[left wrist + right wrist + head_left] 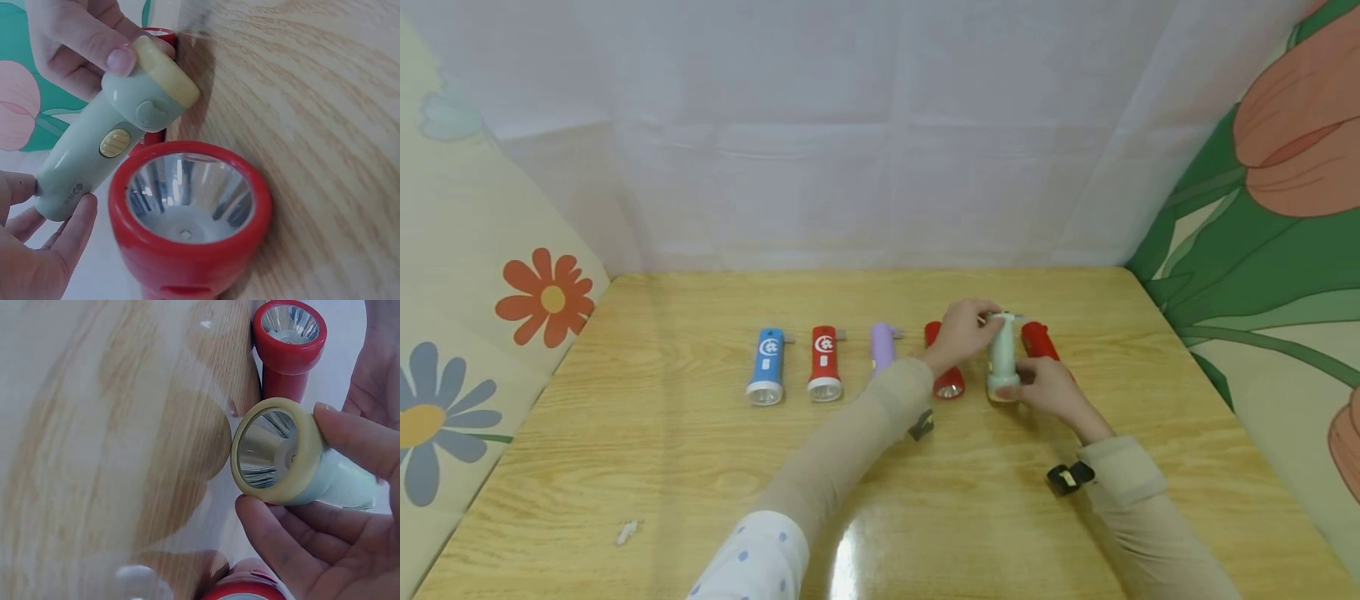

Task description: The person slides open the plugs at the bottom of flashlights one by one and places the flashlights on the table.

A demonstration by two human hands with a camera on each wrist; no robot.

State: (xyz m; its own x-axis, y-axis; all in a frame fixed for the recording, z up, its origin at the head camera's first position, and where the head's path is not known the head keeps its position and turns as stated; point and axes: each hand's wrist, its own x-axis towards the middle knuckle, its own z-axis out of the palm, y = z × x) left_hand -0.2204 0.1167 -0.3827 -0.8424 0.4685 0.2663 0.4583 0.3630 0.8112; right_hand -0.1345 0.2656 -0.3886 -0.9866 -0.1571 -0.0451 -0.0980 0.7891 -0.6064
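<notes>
Both of my hands are on a pale green flashlight [1003,350] with a cream rim, a little right of the table's middle. My left hand [966,333] pinches its narrow tail end, where a small pale tab sticks out. The flashlight's wide head end is held between the thumb and fingers of my right hand [1054,390]. In the right wrist view the cream rim [302,478] and its reflector face the camera. A cream switch [115,143] shows on the barrel in the left wrist view. Close on the left lies a red flashlight [950,384], partly behind my left hand.
Further left in the row lie a blue flashlight [771,354], a red flashlight with a white rim [824,358] and a purple flashlight [882,343]. Another red flashlight [1039,340] lies beyond my right hand. A small white scrap [627,532] is at the table's front left.
</notes>
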